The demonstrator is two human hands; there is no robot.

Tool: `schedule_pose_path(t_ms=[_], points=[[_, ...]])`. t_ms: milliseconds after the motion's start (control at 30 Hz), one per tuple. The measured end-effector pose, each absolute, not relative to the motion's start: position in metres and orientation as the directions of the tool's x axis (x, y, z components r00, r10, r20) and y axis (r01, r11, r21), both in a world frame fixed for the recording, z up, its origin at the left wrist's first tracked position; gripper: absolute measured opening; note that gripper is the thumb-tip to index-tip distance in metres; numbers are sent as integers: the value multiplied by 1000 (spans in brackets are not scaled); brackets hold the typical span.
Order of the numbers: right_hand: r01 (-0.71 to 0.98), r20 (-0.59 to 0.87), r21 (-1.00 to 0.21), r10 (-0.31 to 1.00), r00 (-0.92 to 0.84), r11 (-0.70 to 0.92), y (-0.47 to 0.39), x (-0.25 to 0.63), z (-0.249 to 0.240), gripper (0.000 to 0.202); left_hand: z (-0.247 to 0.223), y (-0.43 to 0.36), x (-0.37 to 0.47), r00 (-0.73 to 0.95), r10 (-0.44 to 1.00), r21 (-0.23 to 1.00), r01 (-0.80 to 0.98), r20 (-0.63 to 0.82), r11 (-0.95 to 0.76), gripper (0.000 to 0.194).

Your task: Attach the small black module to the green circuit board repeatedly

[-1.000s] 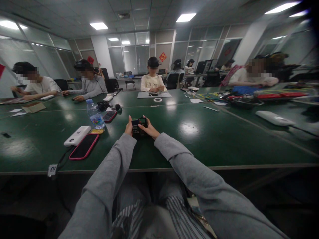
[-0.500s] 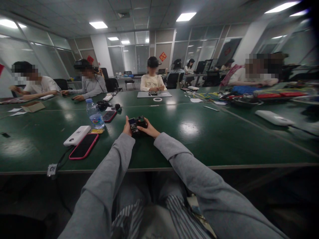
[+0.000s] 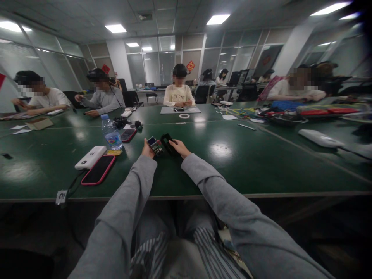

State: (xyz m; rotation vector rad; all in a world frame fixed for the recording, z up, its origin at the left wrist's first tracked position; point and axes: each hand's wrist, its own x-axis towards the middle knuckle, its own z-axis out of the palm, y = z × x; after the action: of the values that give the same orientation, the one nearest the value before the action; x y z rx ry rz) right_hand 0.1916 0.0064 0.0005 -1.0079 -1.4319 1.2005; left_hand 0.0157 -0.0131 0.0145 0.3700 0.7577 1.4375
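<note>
Over the green table [image 3: 221, 170], my left hand [image 3: 147, 150] is closed on a small circuit board with a screen [image 3: 156, 146]. Its dark screen sits at the upper left and small parts show on its lower half. My right hand [image 3: 181, 148] grips a black plastic case cover [image 3: 167, 142], tilted and with an opening in it. The board and the cover are close side by side, with a slight gap at the top; whether they touch lower down I cannot tell. Some of my fingers are hidden behind these pieces.
Left of my hands are a water bottle [image 3: 112, 133], a white power bank [image 3: 90, 157] with a cable and a pink-edged phone [image 3: 99, 170]. Another phone [image 3: 128, 135] lies beyond. A tape roll [image 3: 184, 116] is ahead. Several people sit around, and cables [image 3: 252, 112] lie far right.
The black case cover has come away from the circuit board. My right hand has moved slightly right with the cover, while my left keeps the board.
</note>
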Motion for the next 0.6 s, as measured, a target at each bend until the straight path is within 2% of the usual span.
schedule_pose_path(t_ms=[333, 500, 600], points=[[377, 327, -859, 938, -118, 347, 26, 205, -7, 27, 7, -8, 7, -25, 973, 553, -826, -229, 109, 51], [524, 366, -785, 930, -37, 330, 10, 198, -3, 53, 8, -9, 8, -30, 973, 542, -834, -229, 102, 52], [667, 458, -618, 880, -125, 416, -7, 194, -2, 74, 8, -9, 8, -41, 973, 538, -838, -229, 91, 51]])
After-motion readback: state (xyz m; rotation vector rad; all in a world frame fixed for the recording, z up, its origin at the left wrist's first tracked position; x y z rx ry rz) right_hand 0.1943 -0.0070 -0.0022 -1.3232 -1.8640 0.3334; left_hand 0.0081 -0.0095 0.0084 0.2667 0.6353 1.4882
